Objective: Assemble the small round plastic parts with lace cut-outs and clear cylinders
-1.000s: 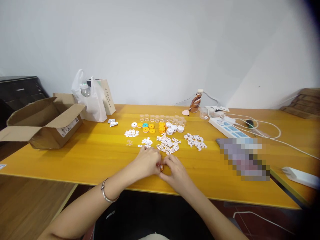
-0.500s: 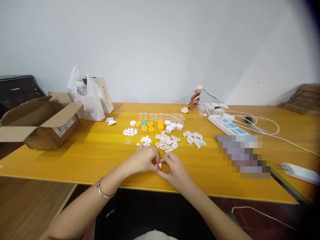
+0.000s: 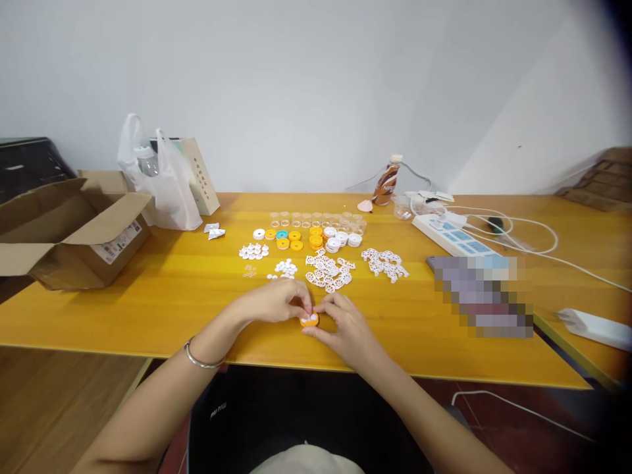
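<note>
Near the table's front edge, my right hand (image 3: 343, 326) grips a small round orange plastic piece (image 3: 309, 323) between thumb and fingers. White parts sit inside its rim. Over its top, my left hand (image 3: 281, 303) has thumb and forefinger pinched together, the tips touching the white parts; whatever they hold is too small to make out. Just beyond lie small white discs (image 3: 285, 268), white plastic caps (image 3: 253, 251), tiny clear rings (image 3: 249, 270) and a pile of white wheel-patterned cutouts (image 3: 330, 271). Behind them are orange, white and teal round pieces (image 3: 295, 245).
Clear round containers (image 3: 316, 220) line up farther back. More white cutouts (image 3: 385, 264) lie to the right. A brown bottle (image 3: 386, 183), a power strip (image 3: 461, 241) with cables and a blurred flat object (image 3: 481, 299) are right. An open cardboard box (image 3: 74, 237) and a white bag (image 3: 170, 184) stand left.
The orange piece has turned in my fingers, so more of its white inside shows. Both hands have stayed together around it. My view has shifted slightly.
</note>
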The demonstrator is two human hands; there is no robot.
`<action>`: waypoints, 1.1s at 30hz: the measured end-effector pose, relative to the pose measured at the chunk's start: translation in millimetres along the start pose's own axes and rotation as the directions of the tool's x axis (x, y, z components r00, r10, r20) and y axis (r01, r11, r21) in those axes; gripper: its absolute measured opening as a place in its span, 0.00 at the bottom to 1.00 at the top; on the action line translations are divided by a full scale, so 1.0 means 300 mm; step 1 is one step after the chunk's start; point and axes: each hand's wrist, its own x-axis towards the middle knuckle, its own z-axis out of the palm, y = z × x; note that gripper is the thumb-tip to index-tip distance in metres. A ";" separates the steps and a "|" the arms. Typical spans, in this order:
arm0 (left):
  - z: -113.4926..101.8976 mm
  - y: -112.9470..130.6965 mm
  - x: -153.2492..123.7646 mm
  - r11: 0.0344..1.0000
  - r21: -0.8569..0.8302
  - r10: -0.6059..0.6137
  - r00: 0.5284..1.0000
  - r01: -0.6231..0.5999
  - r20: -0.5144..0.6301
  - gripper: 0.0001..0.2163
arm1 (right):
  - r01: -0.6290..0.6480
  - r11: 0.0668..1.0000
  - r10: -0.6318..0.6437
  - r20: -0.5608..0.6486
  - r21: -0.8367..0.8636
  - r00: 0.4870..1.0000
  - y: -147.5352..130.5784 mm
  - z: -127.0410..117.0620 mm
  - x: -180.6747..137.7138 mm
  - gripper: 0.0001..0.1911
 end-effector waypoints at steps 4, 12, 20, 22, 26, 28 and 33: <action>-0.008 0.003 -0.006 0.999 -0.051 -0.019 1.000 0.020 0.010 0.05 | 0.003 1.000 -0.003 -0.001 -0.005 1.000 -0.007 -0.005 0.001 0.11; -0.012 0.054 -0.037 0.970 0.219 -0.088 0.993 0.104 -0.082 0.05 | 0.018 1.000 -0.018 -0.024 -0.007 1.000 0.002 0.002 -0.002 0.12; 0.020 0.086 -0.016 0.904 0.357 -0.196 0.969 0.237 -0.148 0.04 | 0.019 1.000 -0.020 -0.030 -0.009 0.999 0.003 0.004 -0.003 0.13; 0.026 0.084 -0.007 0.883 0.392 -0.213 0.964 0.261 -0.161 0.04 | 0.025 1.000 -0.025 -0.029 -0.009 0.999 0.002 0.004 -0.003 0.13; 0.027 0.080 0.012 0.856 0.434 -0.241 0.960 0.280 -0.145 0.04 | 0.034 0.999 -0.034 -0.032 -0.013 0.999 0.000 0.003 -0.003 0.12; 0.025 0.087 0.018 0.846 0.453 -0.251 0.960 0.282 -0.128 0.05 | 0.033 0.999 -0.034 -0.030 -0.016 0.999 -0.001 0.003 -0.003 0.11; 0.059 0.126 -0.003 0.792 0.525 -0.236 0.950 0.310 -0.205 0.06 | 0.028 0.999 -0.029 -0.032 -0.016 0.999 0.002 0.008 -0.004 0.08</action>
